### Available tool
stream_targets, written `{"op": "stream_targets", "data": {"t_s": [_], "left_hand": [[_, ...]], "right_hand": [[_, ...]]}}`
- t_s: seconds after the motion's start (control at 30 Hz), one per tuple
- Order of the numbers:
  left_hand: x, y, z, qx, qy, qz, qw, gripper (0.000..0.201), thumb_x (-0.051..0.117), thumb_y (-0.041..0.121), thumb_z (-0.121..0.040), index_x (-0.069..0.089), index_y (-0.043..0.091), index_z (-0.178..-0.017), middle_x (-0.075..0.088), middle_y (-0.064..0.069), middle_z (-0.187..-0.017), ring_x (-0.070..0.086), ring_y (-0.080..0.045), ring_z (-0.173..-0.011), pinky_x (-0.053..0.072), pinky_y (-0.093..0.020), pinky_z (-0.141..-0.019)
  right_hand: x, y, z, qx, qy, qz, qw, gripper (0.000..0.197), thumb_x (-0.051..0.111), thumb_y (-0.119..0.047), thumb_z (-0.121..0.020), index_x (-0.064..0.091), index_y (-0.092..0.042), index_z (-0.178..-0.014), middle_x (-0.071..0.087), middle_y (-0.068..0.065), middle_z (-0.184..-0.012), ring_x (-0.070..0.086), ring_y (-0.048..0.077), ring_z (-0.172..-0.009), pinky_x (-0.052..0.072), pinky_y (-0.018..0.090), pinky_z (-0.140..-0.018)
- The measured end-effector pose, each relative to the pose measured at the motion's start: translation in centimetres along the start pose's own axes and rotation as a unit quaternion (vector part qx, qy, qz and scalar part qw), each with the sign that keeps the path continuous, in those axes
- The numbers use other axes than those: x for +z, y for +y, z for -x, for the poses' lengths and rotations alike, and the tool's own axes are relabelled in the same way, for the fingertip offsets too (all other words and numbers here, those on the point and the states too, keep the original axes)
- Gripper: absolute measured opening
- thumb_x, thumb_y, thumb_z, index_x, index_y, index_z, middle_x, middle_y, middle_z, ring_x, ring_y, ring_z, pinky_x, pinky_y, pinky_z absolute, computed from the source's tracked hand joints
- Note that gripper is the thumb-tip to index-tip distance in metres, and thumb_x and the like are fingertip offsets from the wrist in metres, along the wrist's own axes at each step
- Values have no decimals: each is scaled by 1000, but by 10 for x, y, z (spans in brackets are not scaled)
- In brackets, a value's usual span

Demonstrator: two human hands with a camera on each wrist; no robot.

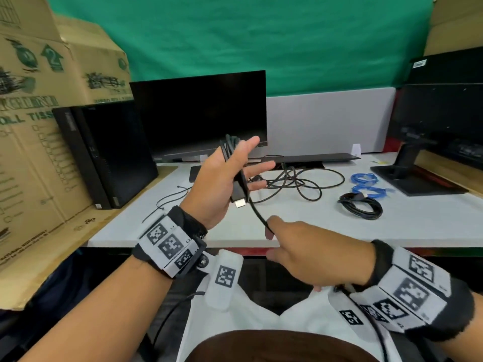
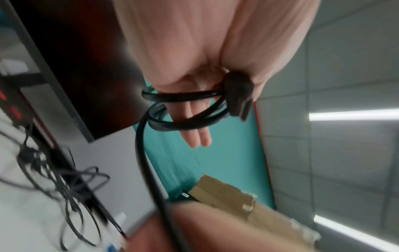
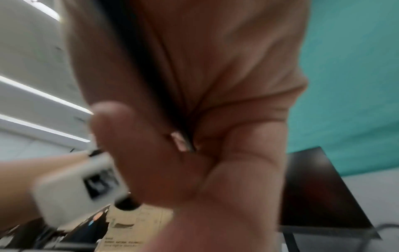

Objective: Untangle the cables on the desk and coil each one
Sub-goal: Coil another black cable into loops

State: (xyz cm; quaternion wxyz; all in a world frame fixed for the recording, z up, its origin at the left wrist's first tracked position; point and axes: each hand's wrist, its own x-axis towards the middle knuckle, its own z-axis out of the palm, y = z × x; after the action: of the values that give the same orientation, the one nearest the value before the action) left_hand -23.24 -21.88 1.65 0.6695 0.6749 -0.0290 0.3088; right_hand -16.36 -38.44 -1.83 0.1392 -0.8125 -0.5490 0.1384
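My left hand [image 1: 219, 178] is raised over the desk [image 1: 235, 231] with its fingers [image 1: 257, 169] stretched out. A black cable [image 1: 254, 207] is looped around it in several turns. Its silver-tipped connector [image 1: 239, 201] lies against the palm, and in the left wrist view the thumb pins the connector [image 2: 238, 95] beside the loops [image 2: 183, 95]. My right hand [image 1: 271, 228] is lower and nearer to me, pinching the free run of the same cable [image 3: 151, 76]. A loose tangle of black cables [image 1: 295, 184] lies on the desk behind.
A coiled black cable [image 1: 362, 205] and a blue cable [image 1: 366, 184] lie at the right. A thin black cable [image 1: 172, 197] lies at the left. A monitor [image 1: 198, 113], a PC tower [image 1: 104, 152], cardboard boxes [image 1: 39, 100] and a second monitor [image 1: 431, 121] ring the desk.
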Motion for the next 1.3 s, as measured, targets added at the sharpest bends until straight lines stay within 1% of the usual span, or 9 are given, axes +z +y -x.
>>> {"op": "stream_targets", "data": {"t_s": [0.07, 0.17, 0.37, 0.57, 0.8, 0.9, 1.07, 1.17, 1.3], "left_hand": [[-7, -8, -2, 34, 10, -132, 991, 40, 47, 28, -104, 48, 17, -142, 53, 16, -136, 73, -19, -101, 58, -29, -86], [-17, -14, -1, 51, -6, -257, 965, 34, 46, 28, -105, 50, 20, -138, 61, 10, -130, 75, -17, -71, 54, -24, -72], [-22, -8, 1, 21, -78, -282, 956, 30, 48, 30, -105, 48, 16, -78, 59, -7, -51, 45, -27, -35, 42, -32, -38], [-15, 3, 11, -86, -256, -119, 955, 49, 63, 45, -93, 46, 0, -82, 36, -6, -47, 40, -18, -31, 27, -43, -43], [-13, 14, 12, -136, -230, -331, 905, 10, 60, 15, -91, 56, 11, -83, 46, -10, -44, 45, -19, -31, 29, -22, -36], [-11, 14, 13, -151, -225, -350, 897, 9, 57, 14, -92, 56, 12, -83, 48, -4, -43, 46, -15, -32, 32, -19, -36], [-8, 14, 18, -194, -290, -226, 909, 17, 50, 5, -94, 50, 4, -76, 48, -1, -51, 40, -14, -32, 34, -24, -44], [-2, 8, 23, -228, -344, -94, 906, 26, 48, 8, -91, 43, 6, -65, 38, -10, -54, 39, -14, -30, 33, -23, -45], [1, 13, 26, -198, -372, -19, 907, 29, 52, 13, -90, 40, 6, -65, 34, -10, -53, 42, -15, -28, 34, -25, -47]], "right_hand": [[-5, -11, 14, -36, -41, 49, 997, 22, 47, -37, -103, 42, -16, -110, 57, 5, -83, 53, 11, -47, 44, 16, -42], [-22, -24, 32, -67, -47, -19, 996, 13, 44, -35, -103, 46, -25, -96, 55, -9, -75, 60, 13, -52, 51, 22, -48], [-49, -8, 17, -151, 270, 3, 951, 20, 53, -37, -97, 61, -30, -80, 54, -17, -61, 51, 4, -63, 37, 22, -57], [-51, 26, -3, -140, 450, 126, 873, 45, 37, -51, -99, 69, -20, -98, 50, -1, -77, 50, 25, -63, 44, 36, -51], [-56, 32, -2, -32, 278, 157, 947, 32, 53, -47, -95, 57, -28, -70, 50, -6, -50, 50, 14, -52, 37, 31, -51], [-59, 33, 1, -18, 149, -30, 988, 9, 59, -29, -97, 62, -23, -91, 72, -7, -72, 70, 10, -68, 60, 41, -65], [-54, 31, 1, -110, 126, -76, 983, 68, 65, -24, -94, 29, -31, -151, 44, -18, -148, 36, -11, -135, 38, 27, -113], [-51, 27, 2, -154, 100, -168, 969, 95, 74, -13, -86, 13, -29, -157, 32, -19, -156, 30, -9, -140, 32, 20, -115], [-51, 21, 6, -196, 84, -298, 931, 82, 68, 11, -84, 30, -15, -152, 54, -2, -143, 48, 3, -134, 40, 21, -109]]}}
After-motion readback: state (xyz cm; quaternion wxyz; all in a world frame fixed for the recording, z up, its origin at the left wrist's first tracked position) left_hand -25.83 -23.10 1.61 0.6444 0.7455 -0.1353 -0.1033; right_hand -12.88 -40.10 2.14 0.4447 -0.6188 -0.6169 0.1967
